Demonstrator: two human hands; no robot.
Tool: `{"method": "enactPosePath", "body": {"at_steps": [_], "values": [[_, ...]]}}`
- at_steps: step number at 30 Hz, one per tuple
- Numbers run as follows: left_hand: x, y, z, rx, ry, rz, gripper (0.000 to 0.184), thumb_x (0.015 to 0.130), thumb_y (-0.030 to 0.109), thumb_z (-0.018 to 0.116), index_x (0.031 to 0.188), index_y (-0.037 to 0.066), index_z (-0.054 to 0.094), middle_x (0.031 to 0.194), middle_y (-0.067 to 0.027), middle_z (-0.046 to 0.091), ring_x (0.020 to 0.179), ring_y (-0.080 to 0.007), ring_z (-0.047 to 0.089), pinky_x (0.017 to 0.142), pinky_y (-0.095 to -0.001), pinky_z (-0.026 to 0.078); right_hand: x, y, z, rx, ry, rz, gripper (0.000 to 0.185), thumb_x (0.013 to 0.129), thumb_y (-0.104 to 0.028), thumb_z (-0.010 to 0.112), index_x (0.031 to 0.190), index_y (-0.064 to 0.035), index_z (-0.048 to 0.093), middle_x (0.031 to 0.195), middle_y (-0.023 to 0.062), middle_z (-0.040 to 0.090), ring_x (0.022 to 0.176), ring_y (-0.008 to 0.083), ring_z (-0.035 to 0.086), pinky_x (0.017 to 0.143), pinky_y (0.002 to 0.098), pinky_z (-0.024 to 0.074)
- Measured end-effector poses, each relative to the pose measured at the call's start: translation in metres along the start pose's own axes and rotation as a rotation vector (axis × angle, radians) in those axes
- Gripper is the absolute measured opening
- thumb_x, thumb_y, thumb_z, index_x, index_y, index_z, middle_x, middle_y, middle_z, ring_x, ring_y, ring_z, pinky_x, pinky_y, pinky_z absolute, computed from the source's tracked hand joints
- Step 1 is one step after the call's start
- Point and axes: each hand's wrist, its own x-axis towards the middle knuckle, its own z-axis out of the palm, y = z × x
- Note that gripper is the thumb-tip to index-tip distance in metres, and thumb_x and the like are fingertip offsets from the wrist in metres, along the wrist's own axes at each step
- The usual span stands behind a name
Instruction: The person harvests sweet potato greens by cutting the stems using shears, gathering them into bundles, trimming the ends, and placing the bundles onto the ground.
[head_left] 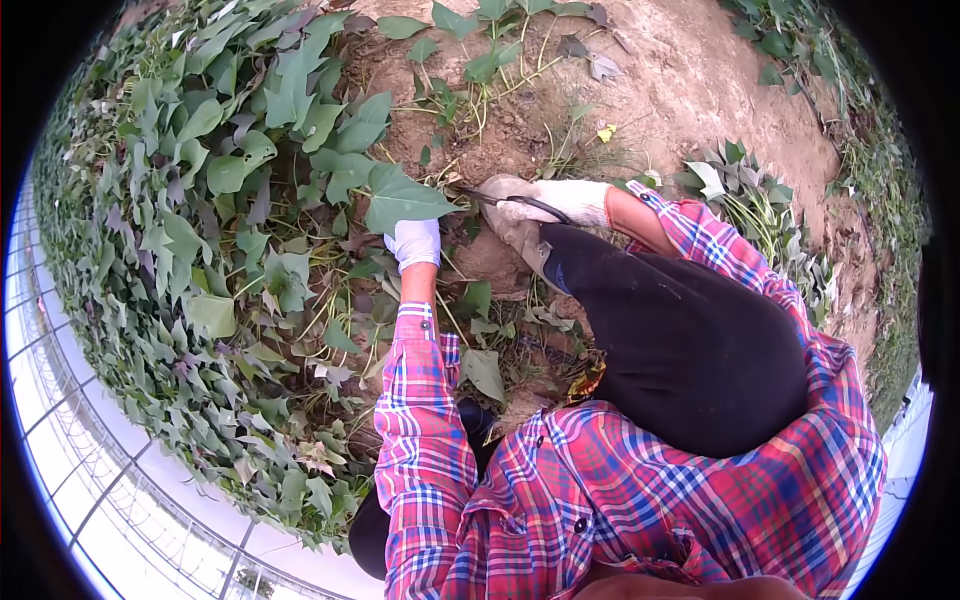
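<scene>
My right hand (575,201), in a white glove, is closed on a pair of scissors (548,208) with dark looped handles. The blades point left, over the shoe, toward stems at the edge of the leafy vines. My left hand (414,244), gloved in white too, reaches in among the vines (285,270). A broad green leaf (400,200) covers its fingers, so what they touch is hidden. The tips of the scissors lie just above and to the right of this leaf.
My shoe (515,215) and bent dark-trousered leg (690,330) are close beside the right hand. A pile of cut leafy stems (755,205) lies on the brown soil (680,80) to the right. A gridded frame (110,480) borders the lower left.
</scene>
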Motion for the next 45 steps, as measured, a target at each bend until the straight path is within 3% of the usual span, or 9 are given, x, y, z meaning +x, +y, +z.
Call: {"method": "enactPosePath", "body": {"at_steps": [14,18,21,26,28,30,33,37,45], "values": [[-0.007,-0.003,0.016,-0.111,0.159,0.158,0.034,0.089,0.035,0.058,0.104,0.005,0.066,0.100,-0.0150,0.068,0.092,-0.0335,0.064,0.079,-0.0405,0.050,-0.001,0.006,0.010,0.843,-0.102,0.008,0.037,0.098,-0.033,0.053,0.124,-0.0073,0.046,0.095,-0.0021,0.055,0.084,0.0076,0.053,0.072,0.0221,0.0472],[0.000,0.002,0.018,-0.291,0.157,0.110,0.031,0.087,0.030,0.061,0.106,0.006,0.066,0.100,-0.0139,0.069,0.091,-0.0317,0.065,0.079,-0.0396,0.050,0.003,-0.003,0.004,0.569,-0.033,0.078,0.037,0.098,-0.032,0.052,0.127,-0.0083,0.047,0.095,-0.0005,0.056,0.083,0.0076,0.053,0.073,0.0219,0.0472],[0.000,0.005,0.011,0.091,0.041,0.082,0.032,0.085,0.028,0.064,0.107,0.005,0.066,0.102,-0.0128,0.069,0.091,-0.0297,0.065,0.080,-0.0390,0.049,0.003,-0.007,0.001,0.449,-0.030,0.124,0.040,0.098,-0.035,0.051,0.128,-0.0086,0.047,0.095,0.0015,0.059,0.083,0.0100,0.056,0.074,0.0243,0.0481],[0.000,-0.005,0.017,-0.204,0.121,0.188,0.023,0.086,0.026,0.059,0.097,0.009,0.068,0.100,-0.0129,0.068,0.093,-0.0335,0.063,0.083,-0.0430,0.047,-0.016,-0.026,-0.004,0.114,0.139,-0.040,0.051,0.095,-0.045,0.050,0.116,0.0004,0.057,0.092,0.0101,0.065,0.082,0.0159,0.060,0.073,0.0314,0.0474],[0.001,-0.003,0.009,-0.130,0.092,0.177,0.028,0.085,0.028,0.064,0.103,0.007,0.067,0.105,-0.0132,0.067,0.094,-0.0310,0.063,0.083,-0.0395,0.048,-0.024,-0.038,-0.018,-0.081,0.017,0.323,0.055,0.091,-0.049,0.055,0.106,0.0035,0.062,0.085,0.0121,0.065,0.080,0.0187,0.060,0.073,0.0340,0.0479],[0.001,0.006,-0.008,-0.057,0.059,0.167,0.034,0.084,0.029,0.068,0.108,0.005,0.066,0.111,-0.0136,0.067,0.095,-0.0285,0.064,0.082,-0.0361,0.049,-0.020,-0.020,-0.022,-0.188,0.106,0.271,0.059,0.087,-0.052,0.059,0.102,0.0046,0.063,0.079,0.0141,0.064,0.076,0.0201,0.061,0.072,0.0343,0.0476],[0.005,0.018,-0.035,-0.201,-0.026,-0.080,0.038,0.082,0.024,0.076,0.104,-0.004,0.063,0.098,-0.0122,0.070,0.074,-0.0205,0.066,0.066,-0.0318,0.052,-0.025,-0.039,-0.040,-0.290,0.172,0.367,0.065,0.085,-0.059,0.056,0.102,0.0029,0.063,0.085,0.0209,0.064,0.082,0.0305,0.062,0.076,0.0396,0.0465],[-0.004,0.019,-0.051,-1.212,0.215,-0.192,0.016,0.083,0.000,0.070,0.098,-0.001,0.064,0.080,-0.0006,0.064,0.061,-0.0047,0.055,0.049,-0.0201,0.046,-0.017,-0.032,-0.066,-0.423,0.222,0.436,0.063,0.086,-0.058,0.055,0.106,0.0008,0.062,0.090,0.0205,0.064,0.088,0.0303,0.062,0.078,0.0398,0.0460],[-0.013,0.013,-0.054,-1.125,0.174,-0.087,0.016,0.084,-0.001,0.068,0.098,-0.004,0.063,0.083,-0.0052,0.067,0.060,-0.0088,0.058,0.054,-0.0234,0.049,0.020,-0.024,-0.071,-0.693,0.211,0.421,0.070,0.084,-0.066,0.053,0.100,0.0020,0.062,0.086,0.0219,0.063,0.085,0.0368,0.061,0.078,0.0433,0.0456]]}}
